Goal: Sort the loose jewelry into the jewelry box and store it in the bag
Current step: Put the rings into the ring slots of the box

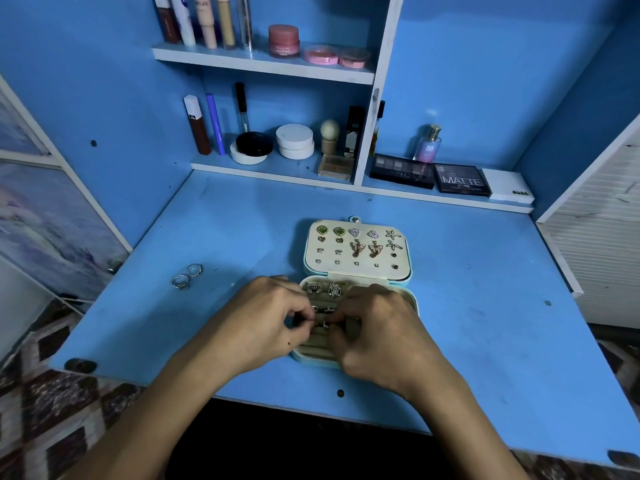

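A small light-blue jewelry box (408, 271) lies open on the blue desk (485, 306). Its raised lid panel (356, 268) holds several pairs of earrings. Rings sit in the cream ring rolls of the lower half, among them two ornate ones (323, 289) at the back. My left hand (266, 317) and my right hand (377, 327) meet over the ring rolls, and both pinch a small silver ring (323, 323) between their fingertips. Two loose silver rings (187, 276) lie on the desk to the left of the box. No bag is in view.
Shelves at the back carry cosmetics: tubes, jars, compacts (294, 142), a perfume bottle (427, 143) and eyeshadow palettes (462, 180). The desk's front edge runs just below my wrists. A patterned floor covering (52, 393) shows at the left.
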A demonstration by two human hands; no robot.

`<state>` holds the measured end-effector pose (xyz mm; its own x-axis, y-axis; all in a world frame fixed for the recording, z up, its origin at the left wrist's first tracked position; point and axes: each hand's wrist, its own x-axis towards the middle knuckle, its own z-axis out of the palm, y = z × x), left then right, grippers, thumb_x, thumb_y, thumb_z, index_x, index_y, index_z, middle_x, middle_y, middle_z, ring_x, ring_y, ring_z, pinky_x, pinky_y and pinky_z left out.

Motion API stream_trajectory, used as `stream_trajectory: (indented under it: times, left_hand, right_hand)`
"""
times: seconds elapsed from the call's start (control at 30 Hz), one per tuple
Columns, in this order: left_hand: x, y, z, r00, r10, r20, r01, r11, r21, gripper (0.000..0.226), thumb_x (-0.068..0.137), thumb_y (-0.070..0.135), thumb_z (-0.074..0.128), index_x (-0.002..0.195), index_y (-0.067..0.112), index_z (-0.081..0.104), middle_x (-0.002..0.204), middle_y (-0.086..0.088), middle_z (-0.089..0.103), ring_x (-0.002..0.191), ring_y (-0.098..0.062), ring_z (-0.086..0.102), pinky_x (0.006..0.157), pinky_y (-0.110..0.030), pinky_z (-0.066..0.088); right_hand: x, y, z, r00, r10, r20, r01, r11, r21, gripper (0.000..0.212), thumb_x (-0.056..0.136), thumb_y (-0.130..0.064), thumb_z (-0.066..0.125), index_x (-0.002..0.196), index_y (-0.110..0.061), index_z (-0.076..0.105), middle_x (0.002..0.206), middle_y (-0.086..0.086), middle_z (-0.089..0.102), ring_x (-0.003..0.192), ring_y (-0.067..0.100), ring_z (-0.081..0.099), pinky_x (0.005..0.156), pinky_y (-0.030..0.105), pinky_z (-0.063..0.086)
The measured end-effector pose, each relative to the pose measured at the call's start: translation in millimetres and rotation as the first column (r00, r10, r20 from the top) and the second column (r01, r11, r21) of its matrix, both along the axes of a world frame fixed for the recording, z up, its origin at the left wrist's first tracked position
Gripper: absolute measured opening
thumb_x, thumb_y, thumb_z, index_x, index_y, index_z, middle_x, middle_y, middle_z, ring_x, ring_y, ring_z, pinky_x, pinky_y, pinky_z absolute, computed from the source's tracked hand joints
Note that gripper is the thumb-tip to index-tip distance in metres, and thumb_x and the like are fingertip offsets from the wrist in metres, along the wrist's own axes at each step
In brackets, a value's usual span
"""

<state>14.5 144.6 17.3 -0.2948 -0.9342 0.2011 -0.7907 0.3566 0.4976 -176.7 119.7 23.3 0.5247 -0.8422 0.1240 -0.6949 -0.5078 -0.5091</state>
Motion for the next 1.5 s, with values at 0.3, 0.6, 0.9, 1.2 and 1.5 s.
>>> stream_trajectory:
  times: [0.3, 0.6, 0.9, 1.2, 1.5]
  left_hand:
    - [21, 0, 5, 0.998, 0.0, -0.07, 0.004, 0.999, 0.053, 0.021, 0.081, 0.046, 0.064, 0.082, 0.03, 0.078, 0.081, 0.017, 0.06, 0.086, 0.002, 0.053, 0.077, -0.006, 0.035]
    - [92, 8, 23, 0.976, 0.199, -0.091, -0.197, 0.98, 0.029, 0.027, 0.076, 0.059, 0.061, 0.084, 0.038, 0.075, 0.088, 0.014, 0.065, 0.083, -0.013, 0.062, 0.073, -0.029, 0.048]
    - [137, 17, 2, 0.901, 0.431, -0.049, -0.431, 0.902, 0.008, 0.018, 0.078, 0.024, 0.082, 0.084, 0.035, 0.069, 0.087, 0.012, 0.063, 0.081, -0.008, 0.058, 0.069, -0.017, 0.042]
    - [151, 22, -15, 0.866, 0.495, -0.072, -0.491, 0.869, 0.069, 0.02, 0.075, 0.03, 0.084, 0.084, 0.038, 0.068, 0.087, 0.011, 0.06, 0.079, -0.001, 0.056, 0.066, -0.014, 0.038]
    - [153, 19, -26, 0.851, 0.514, -0.106, -0.509, 0.858, 0.073, 0.009, 0.075, 0.025, 0.085, 0.079, 0.024, 0.076, 0.084, 0.009, 0.063, 0.083, 0.002, 0.057, 0.067, -0.005, 0.037]
  right_hand:
    - [12, -11, 10, 0.984, -0.019, -0.179, 0.019, 1.0, -0.002, 0.033, 0.072, -0.041, 0.045, 0.082, -0.024, 0.07, 0.088, -0.005, 0.068, 0.086, 0.021, 0.062, 0.064, 0.028, 0.047]
    - [55, -30, 29, 0.994, 0.109, -0.019, -0.108, 0.993, 0.047, 0.016, 0.079, -0.027, 0.056, 0.084, -0.023, 0.072, 0.087, -0.007, 0.07, 0.085, 0.017, 0.063, 0.076, 0.036, 0.054]
    - [121, -53, 20, 0.959, 0.285, -0.005, -0.284, 0.959, 0.018, 0.021, 0.089, -0.013, 0.059, 0.101, -0.022, 0.073, 0.101, -0.003, 0.07, 0.089, 0.017, 0.061, 0.081, 0.036, 0.054]
    - [174, -66, 3, 0.904, 0.39, -0.173, -0.386, 0.921, 0.058, 0.029, 0.094, -0.011, 0.057, 0.113, -0.027, 0.071, 0.112, 0.002, 0.063, 0.104, 0.023, 0.059, 0.084, 0.036, 0.052]
    - [192, -69, -6, 0.891, 0.4, -0.214, -0.399, 0.916, 0.052, 0.026, 0.092, -0.011, 0.062, 0.109, -0.027, 0.074, 0.115, -0.001, 0.06, 0.109, 0.02, 0.057, 0.076, 0.027, 0.042]
